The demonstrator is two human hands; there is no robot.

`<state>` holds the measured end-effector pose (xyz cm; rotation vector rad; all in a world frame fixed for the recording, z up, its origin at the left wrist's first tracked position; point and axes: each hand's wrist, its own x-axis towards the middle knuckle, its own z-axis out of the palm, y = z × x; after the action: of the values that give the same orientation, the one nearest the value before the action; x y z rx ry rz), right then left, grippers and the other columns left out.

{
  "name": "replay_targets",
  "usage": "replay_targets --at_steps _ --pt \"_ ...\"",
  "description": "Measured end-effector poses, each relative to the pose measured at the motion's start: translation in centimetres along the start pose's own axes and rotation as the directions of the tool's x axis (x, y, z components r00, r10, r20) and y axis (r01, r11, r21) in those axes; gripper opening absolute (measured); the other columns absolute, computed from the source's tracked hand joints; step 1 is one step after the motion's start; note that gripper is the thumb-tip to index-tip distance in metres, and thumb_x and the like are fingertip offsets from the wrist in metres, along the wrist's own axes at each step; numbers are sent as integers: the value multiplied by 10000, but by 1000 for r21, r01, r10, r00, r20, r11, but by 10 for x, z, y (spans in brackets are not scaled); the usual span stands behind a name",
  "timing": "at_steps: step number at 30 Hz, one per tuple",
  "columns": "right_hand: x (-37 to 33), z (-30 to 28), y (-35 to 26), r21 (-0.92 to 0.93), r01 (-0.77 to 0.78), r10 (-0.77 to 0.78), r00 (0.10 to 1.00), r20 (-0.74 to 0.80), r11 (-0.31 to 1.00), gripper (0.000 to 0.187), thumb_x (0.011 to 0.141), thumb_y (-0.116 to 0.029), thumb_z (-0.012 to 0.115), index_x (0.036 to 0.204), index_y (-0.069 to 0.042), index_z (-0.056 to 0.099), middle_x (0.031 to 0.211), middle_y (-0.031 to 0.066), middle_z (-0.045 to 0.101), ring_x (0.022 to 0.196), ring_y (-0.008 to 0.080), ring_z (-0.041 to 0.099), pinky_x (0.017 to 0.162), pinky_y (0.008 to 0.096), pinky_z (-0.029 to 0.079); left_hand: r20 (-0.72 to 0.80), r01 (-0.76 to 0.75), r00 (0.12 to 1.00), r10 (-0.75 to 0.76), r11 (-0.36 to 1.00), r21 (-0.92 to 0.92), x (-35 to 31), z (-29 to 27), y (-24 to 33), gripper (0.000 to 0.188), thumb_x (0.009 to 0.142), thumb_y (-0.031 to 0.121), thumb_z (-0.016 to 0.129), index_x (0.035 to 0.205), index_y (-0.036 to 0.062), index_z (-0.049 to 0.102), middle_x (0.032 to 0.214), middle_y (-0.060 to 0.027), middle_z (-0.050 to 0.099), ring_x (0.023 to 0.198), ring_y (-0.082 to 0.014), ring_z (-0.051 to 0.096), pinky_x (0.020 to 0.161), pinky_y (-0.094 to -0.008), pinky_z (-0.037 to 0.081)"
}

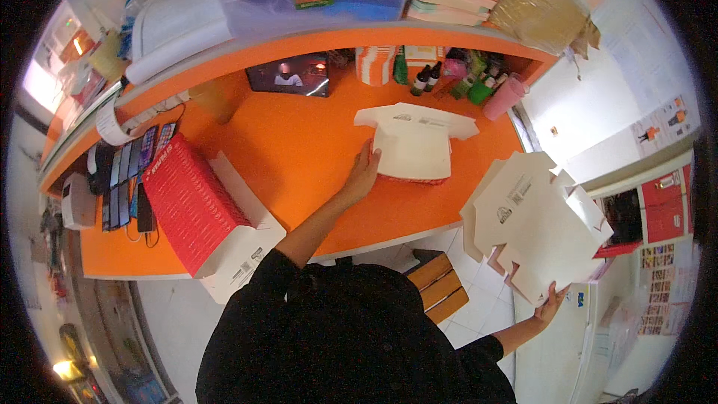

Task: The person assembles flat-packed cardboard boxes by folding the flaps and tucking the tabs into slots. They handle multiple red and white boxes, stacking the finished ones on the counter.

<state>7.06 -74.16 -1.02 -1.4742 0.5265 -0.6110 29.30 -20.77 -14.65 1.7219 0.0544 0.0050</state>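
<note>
A partly folded cardboard box (pixel 411 146), white inside and red outside, rests on the orange desk with its flaps spread. My left hand (pixel 364 170) grips its left side, with the fingers closed at the edge. Off the desk's right side, my right hand (pixel 552 304) pinches the lower edge of a flat, unfolded box blank (pixel 535 217). The white face of this blank is up, and the layers at its left edge suggest more than one sheet. To the left lies a stack of red boxes (pixel 196 206) with a white flap toward me.
The orange desk (pixel 299 150) sits under a shelf with a plastic bin (pixel 321 4). At its back stand a tablet (pixel 289 75), small dark bottles (pixel 426 78) and a pink cup (pixel 505 97). Several phones (pixel 123 179) lie at the left. A wooden stool (pixel 437 288) stands below the front edge.
</note>
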Motion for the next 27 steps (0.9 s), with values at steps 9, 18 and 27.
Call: replay_targets --at_steps 9,18,27 --pt "-46 15 37 -65 -189 194 978 79 980 785 798 -44 599 1449 -89 163 1381 117 384 1169 245 440 927 397 398 242 118 969 -37 937 -329 13 26 51 853 878 675 229 1412 10 195 1426 -232 267 1294 -354 317 1059 -446 274" --pt "-135 244 106 -107 -210 230 744 627 972 650 832 -48 596 1382 -39 250 1265 124 466 1123 229 482 950 350 400 364 563 826 -431 678 -474 -130 -184 52 915 829 738 211 1422 41 222 1420 -206 305 1294 -319 334 1018 -457 337" --pt "-177 285 115 -433 -99 409 564 717 896 504 833 -117 650 1245 15 390 1086 135 567 1006 209 549 864 332 450 -333 285 931 -149 867 409 -112 -182 24 426 851 192 582 1218 -3 485 1087 -186 596 1025 -295 563 888 -368 424"
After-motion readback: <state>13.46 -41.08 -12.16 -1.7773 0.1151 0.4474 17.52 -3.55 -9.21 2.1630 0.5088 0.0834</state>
